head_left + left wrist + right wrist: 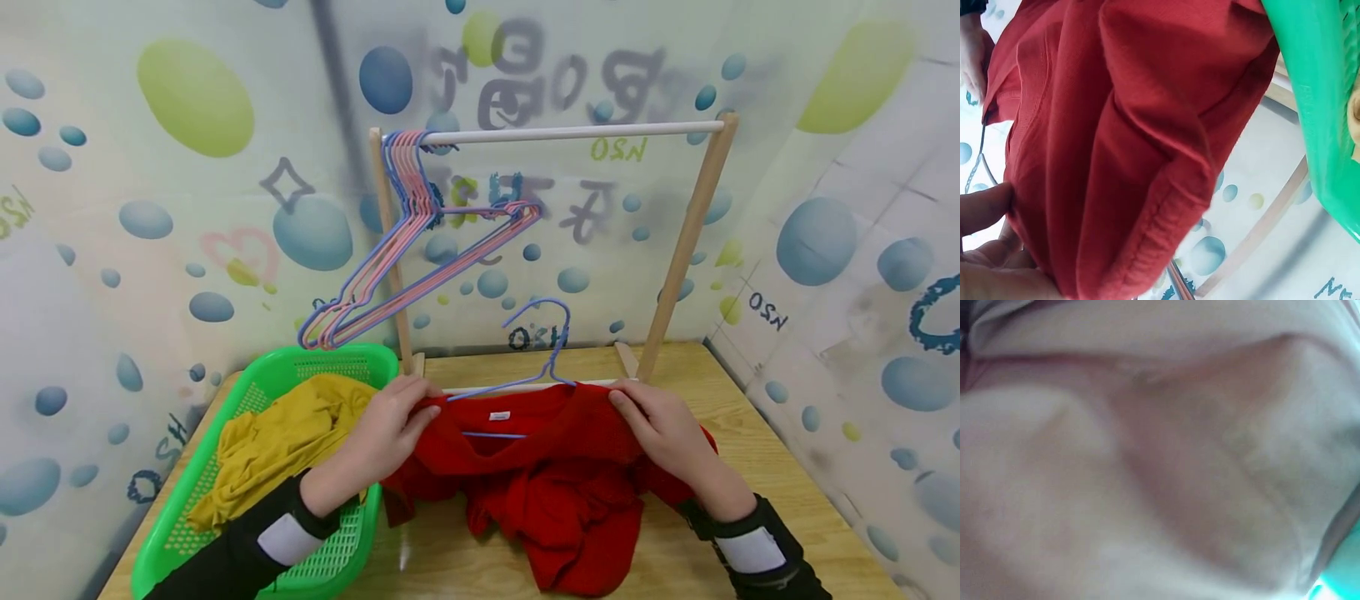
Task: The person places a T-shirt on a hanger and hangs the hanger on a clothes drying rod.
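L hand point(386, 423) & R hand point(667, 433) both pinch, well apart, arms point(243, 546) ext. fwd.

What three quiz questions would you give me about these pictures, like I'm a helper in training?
1. Pick one. What are the left hand and the right hand both holding?
A) a pink hanger
B) the red garment
C) the wooden table

2. True or false? The blue hanger between the hands is off the white top rod.

3. Fill in the colour: the cloth in the green basket is ____.

Key:
1. B
2. True
3. Yellow
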Demonstrator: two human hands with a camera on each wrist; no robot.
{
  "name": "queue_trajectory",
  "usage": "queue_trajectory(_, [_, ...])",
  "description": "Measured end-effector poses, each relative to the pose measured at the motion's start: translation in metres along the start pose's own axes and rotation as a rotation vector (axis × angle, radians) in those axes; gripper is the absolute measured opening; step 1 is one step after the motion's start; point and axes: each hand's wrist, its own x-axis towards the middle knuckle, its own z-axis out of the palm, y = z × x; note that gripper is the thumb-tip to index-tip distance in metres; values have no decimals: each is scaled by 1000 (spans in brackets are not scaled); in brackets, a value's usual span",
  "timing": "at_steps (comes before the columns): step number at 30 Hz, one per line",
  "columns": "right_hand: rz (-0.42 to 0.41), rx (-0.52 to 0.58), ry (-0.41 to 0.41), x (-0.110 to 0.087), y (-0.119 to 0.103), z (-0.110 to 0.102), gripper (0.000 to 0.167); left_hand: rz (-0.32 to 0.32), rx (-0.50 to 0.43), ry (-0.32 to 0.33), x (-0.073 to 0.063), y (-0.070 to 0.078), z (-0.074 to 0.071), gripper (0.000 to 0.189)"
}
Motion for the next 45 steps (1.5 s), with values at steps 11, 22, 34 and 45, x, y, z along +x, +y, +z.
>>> queue_trajectory(11, [83, 15, 31, -23, 29, -9, 15, -71, 4, 20, -4, -4, -4, 8])
queue_trajectory(22, [223, 12, 44, -46, 45, -19, 5, -110, -11, 13, -4, -9, -8, 9])
queue_trajectory(34, [306, 56, 73, -60, 49, -30, 21, -115, -4, 28, -5, -13, -10, 9])
queue_trajectory(45, [281, 62, 166, -66, 57, -42, 27, -131, -12, 42, -5, -13, -9, 9])
